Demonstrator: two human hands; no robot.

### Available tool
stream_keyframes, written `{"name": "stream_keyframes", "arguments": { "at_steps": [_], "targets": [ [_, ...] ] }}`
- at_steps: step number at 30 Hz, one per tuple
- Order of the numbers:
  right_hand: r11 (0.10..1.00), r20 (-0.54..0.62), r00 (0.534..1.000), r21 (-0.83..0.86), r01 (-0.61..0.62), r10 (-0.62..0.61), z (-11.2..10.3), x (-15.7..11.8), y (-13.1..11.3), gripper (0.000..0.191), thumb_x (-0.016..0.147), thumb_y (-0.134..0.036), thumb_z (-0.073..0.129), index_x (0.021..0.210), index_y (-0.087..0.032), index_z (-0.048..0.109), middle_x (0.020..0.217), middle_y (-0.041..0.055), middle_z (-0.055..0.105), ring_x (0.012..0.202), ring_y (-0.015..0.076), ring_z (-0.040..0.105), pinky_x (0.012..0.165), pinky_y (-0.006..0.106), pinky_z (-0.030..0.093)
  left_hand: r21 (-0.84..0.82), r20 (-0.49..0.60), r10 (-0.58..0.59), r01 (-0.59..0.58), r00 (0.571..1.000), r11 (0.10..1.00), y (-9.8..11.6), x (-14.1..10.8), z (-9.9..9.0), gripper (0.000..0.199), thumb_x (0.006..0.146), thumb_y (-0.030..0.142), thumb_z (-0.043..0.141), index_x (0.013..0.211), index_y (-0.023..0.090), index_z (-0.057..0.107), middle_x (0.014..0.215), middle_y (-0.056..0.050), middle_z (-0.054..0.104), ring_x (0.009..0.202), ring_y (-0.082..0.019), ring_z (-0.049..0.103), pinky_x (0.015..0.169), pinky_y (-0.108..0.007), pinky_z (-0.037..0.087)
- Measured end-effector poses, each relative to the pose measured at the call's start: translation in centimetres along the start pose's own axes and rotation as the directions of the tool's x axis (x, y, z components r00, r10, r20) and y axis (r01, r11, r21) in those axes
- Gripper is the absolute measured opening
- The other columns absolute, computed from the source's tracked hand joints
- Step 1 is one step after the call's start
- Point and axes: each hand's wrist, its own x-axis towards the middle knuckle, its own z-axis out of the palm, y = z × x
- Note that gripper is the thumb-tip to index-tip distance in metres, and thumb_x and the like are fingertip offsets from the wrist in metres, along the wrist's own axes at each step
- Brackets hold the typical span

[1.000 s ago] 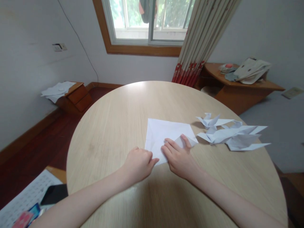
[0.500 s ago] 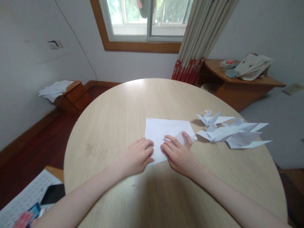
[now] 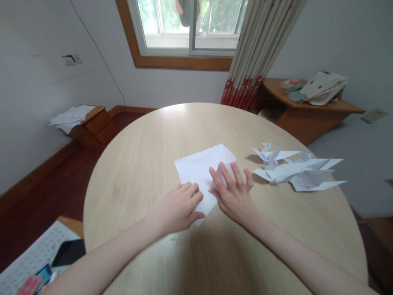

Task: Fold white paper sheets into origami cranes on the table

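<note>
A white sheet of paper (image 3: pixel 199 164) lies turned at a slant on the round table, one corner toward me and its right side partly folded. My left hand (image 3: pixel 183 205) is closed at the sheet's near left edge, fingers curled on top and the thumb by the near corner. Over the right side of the sheet, my right hand (image 3: pixel 235 190) has its fingers spread and raised, covering part of the fold. Whether its palm touches the paper I cannot tell. Several folded white paper birds (image 3: pixel 294 170) sit close together to the right of that hand.
The round wooden table (image 3: pixel 138 164) fills the middle of the view. At lower left are a printed sheet (image 3: pixel 39 250) and a black phone (image 3: pixel 69 252). Papers lie on a small cabinet (image 3: pixel 101 123). A corner desk (image 3: pixel 325 110) holds a cloth bag (image 3: pixel 325 88).
The paper has turned counter-clockwise, its far right corner swinging up and left. My right hand's fingers have spread and lifted. My left hand has stayed at the near left edge.
</note>
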Motion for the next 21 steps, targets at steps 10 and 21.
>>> {"name": "stream_keyframes", "arguments": {
  "at_steps": [10, 21],
  "targets": [
    [0.932, 0.157, 0.962, 0.253, -0.258, 0.224, 0.2, 0.3, 0.2, 0.088, 0.094, -0.03, 0.048, 0.15, -0.016, -0.018, 0.159, 0.0224, -0.004, 0.144, 0.0403, 0.011, 0.104, 0.06, 0.035, 0.136, -0.007, 0.056, -0.054, 0.998, 0.989, 1.4, -0.1, 0.6, 0.042, 0.091, 0.046, 0.054, 0.125, 0.021, 0.051, 0.104, -0.008, 0.059, 0.088, -0.025, 0.054, 0.071, -0.036, 0.046],
    [0.919, 0.267, 0.938, 0.264, -0.293, 0.222, 1.4, -1.0, 0.6, 0.08, 0.095, -0.04, 0.041, 0.152, -0.009, -0.005, 0.144, 0.0258, 0.041, 0.127, 0.0381, 0.044, 0.098, 0.055, 0.04, -0.052, -0.137, 0.149, -0.157, 0.979, 0.986, 0.1, -0.2, 1.5, 0.038, 0.089, 0.043, 0.058, 0.122, 0.023, 0.061, 0.116, -0.014, 0.054, 0.112, -0.03, 0.048, 0.098, -0.052, 0.04]
  ]
}}
